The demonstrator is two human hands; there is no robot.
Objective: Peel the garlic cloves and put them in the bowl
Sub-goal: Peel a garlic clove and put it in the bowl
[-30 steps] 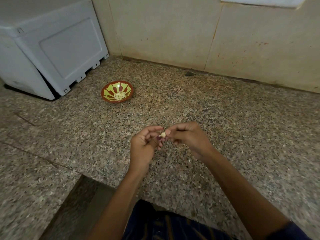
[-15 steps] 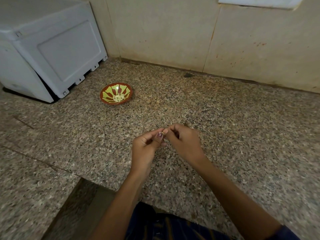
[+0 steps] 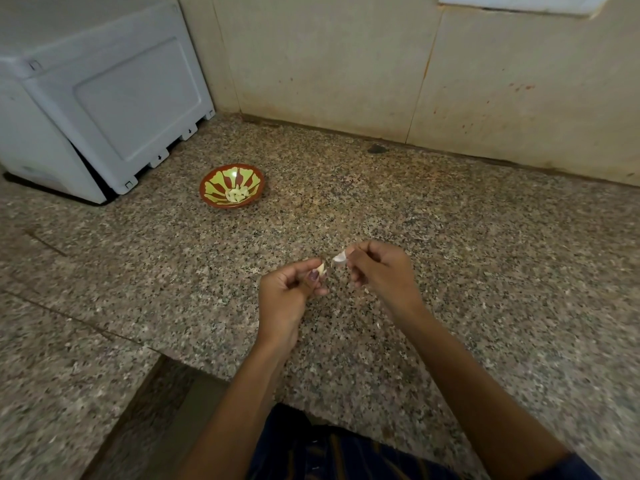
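My left hand [image 3: 287,292] pinches a pale garlic clove [image 3: 320,268] between thumb and forefinger above the speckled granite counter [image 3: 450,258]. A short way to its right, my right hand [image 3: 381,271] pinches a whitish strip of garlic skin [image 3: 340,259]. The skin and the clove are apart. Farther back on the left stands the red bowl [image 3: 212,187] with yellow-green stripes; several peeled cloves [image 3: 237,195] lie in its bottom.
A large grey-white plastic box [image 3: 93,91] stands at the back left, close to the bowl. A beige stained wall [image 3: 381,64] closes the counter's far side. The counter's front edge steps down at the lower left [image 3: 152,375].
My hands were together working on the clove; now they have drawn apart, the right one pulling a piece of skin off while the left keeps the clove.
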